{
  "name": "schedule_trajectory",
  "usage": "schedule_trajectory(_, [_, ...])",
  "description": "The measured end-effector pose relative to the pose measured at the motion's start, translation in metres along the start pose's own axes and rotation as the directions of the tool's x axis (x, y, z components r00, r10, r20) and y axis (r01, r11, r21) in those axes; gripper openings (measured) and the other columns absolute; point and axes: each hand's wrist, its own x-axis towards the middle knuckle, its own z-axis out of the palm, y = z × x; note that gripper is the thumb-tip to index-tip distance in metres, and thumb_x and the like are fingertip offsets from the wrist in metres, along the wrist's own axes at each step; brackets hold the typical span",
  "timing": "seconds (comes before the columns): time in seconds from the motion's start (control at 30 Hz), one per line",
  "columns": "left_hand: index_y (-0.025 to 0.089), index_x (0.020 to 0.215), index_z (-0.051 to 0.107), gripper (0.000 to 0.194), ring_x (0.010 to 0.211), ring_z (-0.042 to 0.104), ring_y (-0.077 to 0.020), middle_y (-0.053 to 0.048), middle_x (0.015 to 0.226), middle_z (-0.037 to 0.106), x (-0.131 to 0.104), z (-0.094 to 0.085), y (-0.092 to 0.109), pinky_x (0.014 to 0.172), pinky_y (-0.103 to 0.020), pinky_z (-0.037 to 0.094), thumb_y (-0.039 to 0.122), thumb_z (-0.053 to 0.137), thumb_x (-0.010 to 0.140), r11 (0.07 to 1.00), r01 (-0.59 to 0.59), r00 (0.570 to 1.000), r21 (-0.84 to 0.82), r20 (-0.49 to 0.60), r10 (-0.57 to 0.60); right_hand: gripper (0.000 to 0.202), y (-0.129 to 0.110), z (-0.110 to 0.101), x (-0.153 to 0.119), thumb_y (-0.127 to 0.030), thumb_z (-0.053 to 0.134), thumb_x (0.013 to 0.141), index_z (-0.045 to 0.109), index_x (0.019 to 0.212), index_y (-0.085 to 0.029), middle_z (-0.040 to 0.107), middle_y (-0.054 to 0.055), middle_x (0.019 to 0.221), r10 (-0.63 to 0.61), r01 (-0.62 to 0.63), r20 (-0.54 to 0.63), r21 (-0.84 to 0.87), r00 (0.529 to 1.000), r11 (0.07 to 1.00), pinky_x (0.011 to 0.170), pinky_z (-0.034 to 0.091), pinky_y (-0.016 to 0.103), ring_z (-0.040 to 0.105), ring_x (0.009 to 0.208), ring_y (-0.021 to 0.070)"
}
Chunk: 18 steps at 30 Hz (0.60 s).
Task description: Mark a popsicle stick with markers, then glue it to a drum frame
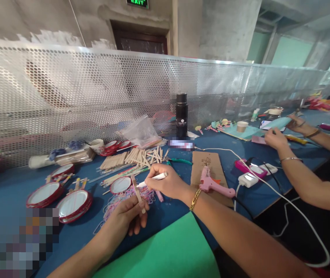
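My left hand (pixel 126 216) pinches a wooden craft stick (pixel 136 189), held upright and slightly tilted. My right hand (pixel 169 183), with a gold bracelet at the wrist, grips a white marker (pixel 160 177); its tip points at the stick's upper part, and I cannot tell whether it touches. Just beyond both hands lie a tangle of pastel rubber bands (pixel 114 206) and a red-rimmed white disc (pixel 120 185). A pile of craft sticks (pixel 133 156) spreads behind them. Under my forearms is a green sheet (pixel 165 251).
A pink glue gun (pixel 215 188) rests on cardboard (pixel 195 164) at right, near chargers (pixel 248 179) and a long white cable. Red-rimmed drums (pixel 73 204) stand left. A black bottle (pixel 181 116) stands by the perforated metal screen (pixel 89 88). Another person's hands (pixel 276 139) work at right.
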Motion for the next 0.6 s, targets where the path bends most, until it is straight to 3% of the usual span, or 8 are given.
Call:
schedule_trajectory(0.17, [0.017,0.079,0.060,0.049,0.037,0.047,-0.0070,0.003,0.050,0.062,0.001,-0.003,-0.004,0.037,-0.017,0.029,0.064,0.070,0.069,1.000,-0.013,1.000,-0.014,0.020,0.013,0.013,-0.001,-0.001,0.001,-0.021,0.066,0.077,0.056,0.070,-0.019,0.058,-0.005,0.059,-0.035,0.035,-0.032,-0.003,0.999,0.999,0.042,0.038,0.019,0.050,0.043,0.0083])
schedule_trajectory(0.37, [0.019,0.078,0.057,0.044,0.034,0.046,-0.0068,0.003,0.049,0.063,0.009,-0.007,-0.016,0.035,-0.016,0.027,0.061,0.069,0.075,0.998,-0.016,0.999,-0.053,0.039,0.018,0.012,0.001,0.000,0.000,-0.024,0.064,0.079,0.054,0.075,-0.021,0.058,-0.006,0.061,0.016,-0.017,0.041,0.023,0.999,1.000,0.032,0.036,0.020,0.047,0.033,0.0080])
schedule_trajectory(0.6, [0.019,0.081,0.059,0.038,0.037,0.048,-0.0068,0.003,0.051,0.065,0.007,-0.006,-0.013,0.037,-0.016,0.029,0.055,0.068,0.078,0.998,-0.013,0.999,-0.058,0.032,0.015,0.012,-0.001,0.000,-0.001,-0.023,0.066,0.079,0.055,0.073,-0.020,0.058,-0.006,0.060,0.000,0.000,0.024,0.012,1.000,1.000,0.033,0.038,0.018,0.048,0.036,0.0071])
